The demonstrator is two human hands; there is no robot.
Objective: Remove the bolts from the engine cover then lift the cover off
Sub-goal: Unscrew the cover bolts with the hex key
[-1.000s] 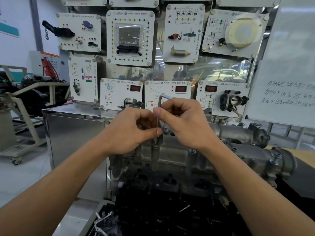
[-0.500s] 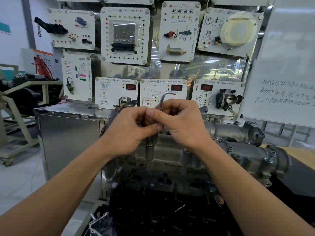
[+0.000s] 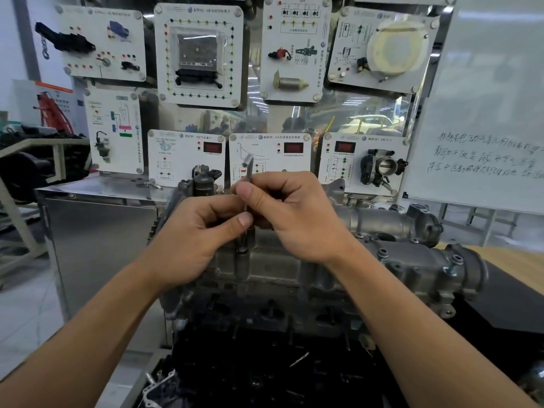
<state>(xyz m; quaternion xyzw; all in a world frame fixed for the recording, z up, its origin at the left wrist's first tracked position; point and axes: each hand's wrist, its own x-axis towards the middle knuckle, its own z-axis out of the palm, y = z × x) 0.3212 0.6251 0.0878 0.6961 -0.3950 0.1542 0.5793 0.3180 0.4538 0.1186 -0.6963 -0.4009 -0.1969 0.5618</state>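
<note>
A grey cast-metal engine cover [image 3: 294, 269] lies across the top of the engine in front of me. Several bolts [image 3: 382, 253] sit along its right part. A steel hex key [image 3: 248, 169] stands upright over a bolt hole at the cover's left end. My right hand [image 3: 294, 216] pinches the key's shaft near its bent top. My left hand [image 3: 194, 231] grips the lower shaft between thumb and fingers. The key's tip and the bolt under it are hidden by my fingers.
Behind the engine stands a display wall of white training panels [image 3: 200, 54] with sensors and a throttle body [image 3: 381, 166]. A whiteboard [image 3: 485, 113] leans at the right. A steel cabinet [image 3: 97, 231] is at the left, dark engine parts [image 3: 250, 363] below.
The key's short bent arm has swung from pointing right to pointing toward the back left, and both hands have shifted their grip on the shaft.
</note>
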